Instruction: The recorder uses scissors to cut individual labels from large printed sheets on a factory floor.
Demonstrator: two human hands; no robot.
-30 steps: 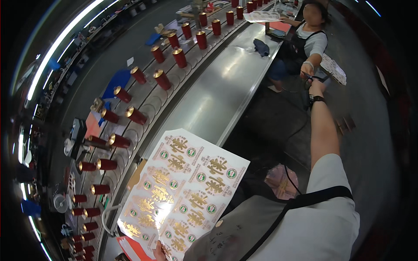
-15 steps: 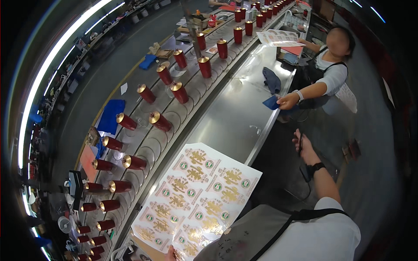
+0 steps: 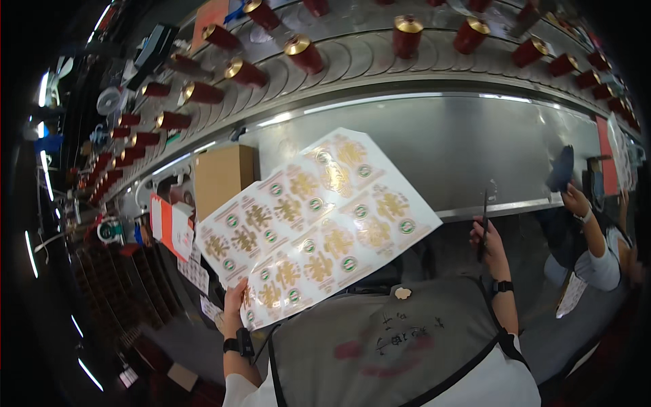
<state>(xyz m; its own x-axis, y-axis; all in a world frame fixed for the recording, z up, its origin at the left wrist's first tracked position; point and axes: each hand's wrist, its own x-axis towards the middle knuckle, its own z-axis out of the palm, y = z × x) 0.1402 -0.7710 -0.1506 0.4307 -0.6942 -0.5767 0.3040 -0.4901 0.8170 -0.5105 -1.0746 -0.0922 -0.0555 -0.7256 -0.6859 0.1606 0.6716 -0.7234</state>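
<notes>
My left hand (image 3: 235, 298) is closed on the lower left edge of a large white decal sheet (image 3: 325, 234), printed with gold characters and small green round emblems. The sheet spreads across the middle of the view, tilted up to the right, with its far part over the metal worktop (image 3: 434, 149). Off to the sheet's right, my right hand (image 3: 492, 245) grips a slim dark tool (image 3: 485, 227), which points up and away from me. Its exact kind does not show. The fingers of my left hand are partly behind the sheet.
Dark red bottles (image 3: 407, 37) with gold tops stand on a conveyor along the far side. A cardboard box (image 3: 224, 178) is beyond the sheet's left end. At the right, a co-worker's hand (image 3: 576, 201) is at a dark blue cloth (image 3: 561, 169).
My view has swung left, bringing the cardboard box and my whole left hand into sight. Both hands keep their hold. The co-worker's hand now appears beside the dark cloth.
</notes>
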